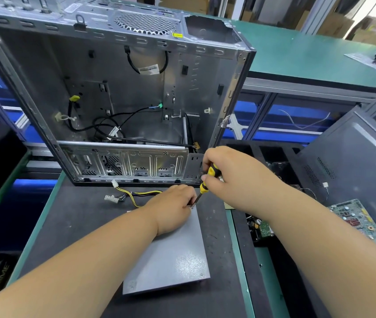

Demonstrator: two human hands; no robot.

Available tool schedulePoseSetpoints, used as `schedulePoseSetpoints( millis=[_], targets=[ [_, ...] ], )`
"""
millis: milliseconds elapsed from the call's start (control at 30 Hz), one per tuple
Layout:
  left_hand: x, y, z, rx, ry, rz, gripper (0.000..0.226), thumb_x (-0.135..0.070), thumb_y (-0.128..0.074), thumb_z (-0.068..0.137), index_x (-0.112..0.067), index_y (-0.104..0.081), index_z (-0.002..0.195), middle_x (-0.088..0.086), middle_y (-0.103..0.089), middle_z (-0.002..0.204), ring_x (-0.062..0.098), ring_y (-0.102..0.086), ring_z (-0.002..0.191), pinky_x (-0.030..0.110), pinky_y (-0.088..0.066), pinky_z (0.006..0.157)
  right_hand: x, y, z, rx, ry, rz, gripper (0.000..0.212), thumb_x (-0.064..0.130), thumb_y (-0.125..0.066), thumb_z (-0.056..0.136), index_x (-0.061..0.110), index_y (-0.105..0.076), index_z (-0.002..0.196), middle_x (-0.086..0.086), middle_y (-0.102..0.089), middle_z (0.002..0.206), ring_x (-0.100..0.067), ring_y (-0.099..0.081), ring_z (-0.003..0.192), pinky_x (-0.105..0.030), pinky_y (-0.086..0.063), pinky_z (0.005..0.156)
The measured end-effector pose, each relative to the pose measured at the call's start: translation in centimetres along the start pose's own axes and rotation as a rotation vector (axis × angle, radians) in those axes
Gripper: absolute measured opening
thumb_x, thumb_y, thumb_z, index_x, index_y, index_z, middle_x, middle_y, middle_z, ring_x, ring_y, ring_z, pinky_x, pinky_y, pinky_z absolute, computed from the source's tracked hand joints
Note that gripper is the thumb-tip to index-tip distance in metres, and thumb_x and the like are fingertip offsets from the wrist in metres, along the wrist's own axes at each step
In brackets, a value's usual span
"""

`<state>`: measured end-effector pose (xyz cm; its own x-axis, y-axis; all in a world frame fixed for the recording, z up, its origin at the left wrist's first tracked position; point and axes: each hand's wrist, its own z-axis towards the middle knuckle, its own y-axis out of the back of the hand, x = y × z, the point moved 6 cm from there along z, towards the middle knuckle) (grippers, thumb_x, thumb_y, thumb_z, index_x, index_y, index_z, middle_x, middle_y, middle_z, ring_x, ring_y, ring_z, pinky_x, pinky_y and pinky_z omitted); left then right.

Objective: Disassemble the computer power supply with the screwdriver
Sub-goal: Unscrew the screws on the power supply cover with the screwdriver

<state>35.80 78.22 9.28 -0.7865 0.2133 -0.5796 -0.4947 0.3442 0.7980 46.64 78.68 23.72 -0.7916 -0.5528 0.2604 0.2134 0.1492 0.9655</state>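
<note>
We work on a dark mat (72,226) that covers the green bench (237,237). The power supply (173,255) lies flat in the middle of this mat, and its near corner comes close to the near edge of the bench. On both sides of it the mat is bare, so there is room to move left and right.

Our right hand (233,173) grasps the yellow and black handle of the screwdriver (206,180), which is tilted, with the tip down at the far right corner of the power supply. Our left hand (173,207) rests on the far part of the lid, and its fingers pinch near the tip; what they pinch is too small to tell.

Behind, at the far edge of the mat, the open computer case (118,88) stands and closes the way forward. Inside it hang black cables (104,125). Yellow and black wires with white plugs (123,195) lie between the case and the power supply.

At the right edge, a black tray (244,226) holds circuit boards (361,221), and a grey side panel (352,161) leans over it.
</note>
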Motion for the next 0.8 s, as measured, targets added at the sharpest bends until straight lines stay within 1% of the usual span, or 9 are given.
schedulePoseSetpoints(
  millis=[67, 133, 233, 367, 433, 500, 533, 700, 800],
  targets=[
    [-0.07, 0.00, -0.05, -0.001, 0.002, 0.009, 0.034, -0.008, -0.044, 0.088, -0.035, -0.028, 0.074, -0.015, -0.036, 0.086, 0.015, -0.033, 0.093, 0.032, -0.027, 0.073, 0.03, 0.14, -0.10, -0.025, -0.001, -0.116, 0.027, 0.051, -0.048, 0.097, 0.024, -0.051, 0.093, 0.007, -0.052, 0.079, -0.012, -0.051, 0.072, -0.029, -0.038, 0.058],
    [-0.08, -0.05, -0.08, -0.004, 0.000, 0.015, 0.032, -0.008, -0.044, 0.088, -0.035, -0.029, 0.076, -0.014, -0.036, 0.087, 0.014, -0.032, 0.092, 0.031, -0.025, 0.072, 0.04, 0.06, -0.11, -0.007, -0.006, -0.065, 0.024, 0.047, -0.049, 0.098, 0.024, -0.050, 0.093, 0.008, -0.049, 0.074, -0.009, -0.046, 0.068, -0.027, -0.034, 0.056],
    [-0.09, -0.10, -0.07, -0.009, -0.012, 0.027, 0.022, -0.008, -0.043, 0.089, -0.028, -0.034, 0.086, -0.009, -0.038, 0.096, 0.014, -0.033, 0.095, 0.031, -0.027, 0.075, 0.10, -0.04, -0.17, 0.018, 0.007, 0.056, 0.009, 0.031, -0.058, 0.095, 0.026, -0.051, 0.094, 0.011, -0.052, 0.084, -0.008, -0.049, 0.076, -0.024, -0.039, 0.062],
    [-0.15, -0.07, -0.10, -0.018, -0.012, 0.036, 0.020, -0.009, -0.044, 0.089, -0.027, -0.034, 0.088, -0.009, -0.037, 0.096, 0.014, -0.033, 0.094, 0.031, -0.025, 0.074, 0.22, 0.02, -0.31, 0.033, 0.027, 0.081, 0.011, 0.020, -0.059, 0.088, 0.026, -0.052, 0.094, 0.011, -0.052, 0.094, -0.010, -0.051, 0.083, -0.024, -0.043, 0.069],
    [-0.18, -0.03, -0.16, -0.020, -0.007, 0.034, 0.020, -0.009, -0.043, 0.089, -0.027, -0.035, 0.088, -0.010, -0.037, 0.095, 0.013, -0.032, 0.094, 0.031, -0.024, 0.072, 0.18, 0.12, -0.32, 0.007, 0.041, -0.008, 0.012, 0.033, -0.058, 0.091, 0.024, -0.050, 0.092, 0.010, -0.053, 0.088, -0.013, -0.052, 0.079, -0.027, -0.042, 0.064],
    [-0.20, 0.02, -0.21, -0.019, -0.001, 0.026, 0.021, -0.010, -0.043, 0.089, -0.029, -0.034, 0.086, -0.011, -0.036, 0.093, 0.013, -0.032, 0.092, 0.031, -0.025, 0.071, 0.19, 0.25, -0.27, -0.014, 0.047, -0.098, 0.028, 0.052, -0.051, 0.094, 0.025, -0.049, 0.091, 0.008, -0.053, 0.078, -0.011, -0.051, 0.072, -0.028, -0.038, 0.057],
    [-0.21, 0.04, -0.22, -0.018, 0.000, 0.027, 0.021, -0.011, -0.043, 0.089, -0.029, -0.033, 0.086, -0.010, -0.036, 0.093, 0.014, -0.033, 0.092, 0.032, -0.025, 0.071, 0.20, 0.30, -0.20, -0.014, 0.040, -0.108, 0.030, 0.054, -0.048, 0.096, 0.025, -0.049, 0.090, 0.008, -0.052, 0.075, -0.010, -0.049, 0.070, -0.027, -0.036, 0.056],
    [-0.24, -0.02, -0.21, -0.006, 0.001, 0.040, 0.018, -0.010, -0.042, 0.089, -0.026, -0.035, 0.089, -0.007, -0.039, 0.097, 0.015, -0.035, 0.096, 0.033, -0.031, 0.076, 0.20, -0.04, 0.12, 0.024, 0.012, -0.045, 0.015, 0.038, -0.052, 0.099, 0.025, -0.050, 0.094, 0.005, -0.056, 0.082, -0.015, -0.050, 0.075, -0.031, -0.037, 0.060],
    [-0.26, 0.01, -0.23, -0.006, 0.001, 0.041, 0.018, -0.009, -0.042, 0.089, -0.026, -0.036, 0.089, -0.007, -0.039, 0.097, 0.015, -0.035, 0.095, 0.033, -0.031, 0.076, 0.28, -0.04, -0.06, 0.022, 0.025, -0.023, 0.010, 0.033, -0.055, 0.098, 0.025, -0.050, 0.096, 0.008, -0.053, 0.080, -0.007, -0.048, 0.071, -0.023, -0.036, 0.058]
  ],
)
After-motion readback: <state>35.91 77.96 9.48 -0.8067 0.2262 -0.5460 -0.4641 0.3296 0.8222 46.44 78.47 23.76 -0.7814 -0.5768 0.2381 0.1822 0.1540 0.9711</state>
